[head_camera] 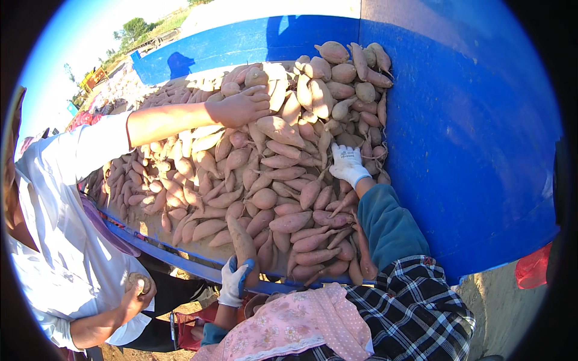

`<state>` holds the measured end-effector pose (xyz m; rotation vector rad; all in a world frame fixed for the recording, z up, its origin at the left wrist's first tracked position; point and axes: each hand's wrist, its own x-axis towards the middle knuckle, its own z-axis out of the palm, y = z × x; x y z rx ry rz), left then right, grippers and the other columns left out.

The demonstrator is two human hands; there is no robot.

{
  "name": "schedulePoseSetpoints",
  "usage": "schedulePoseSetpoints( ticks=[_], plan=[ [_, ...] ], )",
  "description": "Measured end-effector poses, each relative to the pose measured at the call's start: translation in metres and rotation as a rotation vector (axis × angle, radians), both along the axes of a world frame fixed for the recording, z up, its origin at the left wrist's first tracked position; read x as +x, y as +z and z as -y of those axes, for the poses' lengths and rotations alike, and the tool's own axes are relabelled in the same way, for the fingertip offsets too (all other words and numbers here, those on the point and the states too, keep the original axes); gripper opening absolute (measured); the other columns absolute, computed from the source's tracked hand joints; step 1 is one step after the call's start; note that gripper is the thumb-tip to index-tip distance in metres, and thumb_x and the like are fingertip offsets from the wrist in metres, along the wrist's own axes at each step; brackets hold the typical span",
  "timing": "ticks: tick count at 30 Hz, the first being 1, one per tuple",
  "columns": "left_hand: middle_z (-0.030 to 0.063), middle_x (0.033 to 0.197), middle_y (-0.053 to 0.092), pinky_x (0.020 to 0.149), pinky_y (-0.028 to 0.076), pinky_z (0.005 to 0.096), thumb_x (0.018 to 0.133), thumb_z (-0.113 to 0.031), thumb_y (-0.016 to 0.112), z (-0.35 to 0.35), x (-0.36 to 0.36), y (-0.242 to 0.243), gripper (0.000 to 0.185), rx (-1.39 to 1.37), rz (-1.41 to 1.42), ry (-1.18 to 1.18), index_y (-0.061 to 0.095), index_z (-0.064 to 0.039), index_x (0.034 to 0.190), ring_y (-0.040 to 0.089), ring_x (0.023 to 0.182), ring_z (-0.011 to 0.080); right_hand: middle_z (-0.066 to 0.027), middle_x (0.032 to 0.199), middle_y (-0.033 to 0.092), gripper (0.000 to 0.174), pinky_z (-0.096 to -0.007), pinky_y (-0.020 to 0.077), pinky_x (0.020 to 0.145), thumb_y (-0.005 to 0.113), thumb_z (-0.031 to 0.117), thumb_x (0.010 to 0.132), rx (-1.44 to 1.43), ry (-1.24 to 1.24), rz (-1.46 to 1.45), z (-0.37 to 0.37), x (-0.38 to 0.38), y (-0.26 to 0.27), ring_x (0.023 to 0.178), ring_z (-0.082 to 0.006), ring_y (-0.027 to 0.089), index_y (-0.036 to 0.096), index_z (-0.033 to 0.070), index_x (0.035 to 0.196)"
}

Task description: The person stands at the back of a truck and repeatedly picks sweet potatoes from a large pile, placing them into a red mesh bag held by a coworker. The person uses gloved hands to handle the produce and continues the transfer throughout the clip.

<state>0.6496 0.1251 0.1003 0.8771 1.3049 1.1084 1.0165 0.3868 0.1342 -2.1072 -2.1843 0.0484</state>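
A large heap of sweet potatoes [289, 173] lies on the bed of a blue metal trailer or truck. My left hand [234, 279], in a white glove with blue fingertips, holds a long brown sweet potato [242, 243] low over the front edge of the bed. My right hand [348, 163], in a white glove, reaches into the heap near the right wall, palm down on the sweet potatoes. Its fingertips are partly hidden among them, so a grip cannot be made out.
At the left, a person in a white shirt [67, 158] reaches a bare hand [244, 106] across the heap and holds a round tuber [138, 282] in the other. Blue side walls [460, 149] rise behind and to the right. A red mesh bag [192, 326] hangs below the blue front rail [180, 261].
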Motion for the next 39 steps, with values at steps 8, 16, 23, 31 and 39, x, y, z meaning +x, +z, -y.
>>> schedulePoseSetpoints(
  ticks=[8,16,23,31,39],
  plan=[
    [0.0094,0.108,0.067,0.082,0.051,0.0287,0.085,-0.020,0.075,-0.010,-0.009,-0.020,0.050,-0.054,-0.099,0.052,0.059,0.008,0.123,0.061,0.093,0.0141,-0.0153,0.124,0.063,0.056,-0.0528,0.0457,0.096,0.064,0.027,0.085,0.023,0.091,-0.102,-0.015,0.033,-0.006,0.113,-0.0345,0.061,0.049,0.012,0.137],
    [0.0103,0.113,0.067,0.087,0.050,0.0302,0.086,-0.019,0.074,-0.011,-0.009,-0.023,0.051,-0.032,-0.019,0.052,0.058,0.008,0.126,0.061,0.099,0.0156,-0.0207,0.126,0.057,0.061,-0.0511,0.0440,0.098,0.063,0.031,0.088,0.531,-0.288,0.190,-0.014,0.043,0.078,0.118,-0.0383,0.054,0.046,0.002,0.140],
    [0.0135,0.115,0.068,0.089,0.050,0.0318,0.085,-0.027,0.076,-0.012,-0.010,-0.021,0.059,-0.053,-0.190,0.017,0.057,0.008,0.127,0.062,0.103,0.0178,-0.0225,0.134,0.054,0.088,-0.0460,0.0481,0.098,0.072,0.051,0.083,0.216,0.368,-0.445,0.009,-0.124,0.081,0.118,-0.0382,0.058,0.038,0.003,0.148],
    [0.0104,0.111,0.066,0.083,0.051,0.0301,0.086,-0.028,0.076,-0.015,-0.014,-0.019,0.055,-0.025,-0.137,-0.037,0.058,0.007,0.124,0.061,0.097,0.0163,-0.0228,0.130,0.057,0.095,-0.0451,0.0506,0.094,0.072,0.043,0.081,-0.017,0.219,-0.422,-0.014,-0.195,0.045,0.114,-0.0379,0.062,0.025,0.006,0.155],
    [0.0188,0.133,0.058,0.104,0.049,0.0408,0.089,-0.038,0.069,0.004,-0.040,-0.019,0.072,0.155,0.988,-0.093,0.043,0.003,0.142,0.057,0.123,0.0322,-0.0154,0.140,0.050,0.074,-0.0334,0.0467,0.102,0.069,0.013,0.084,-0.212,0.391,-1.582,0.097,-0.187,0.076,0.123,-0.0232,0.053,0.036,0.000,0.150]
  ],
)
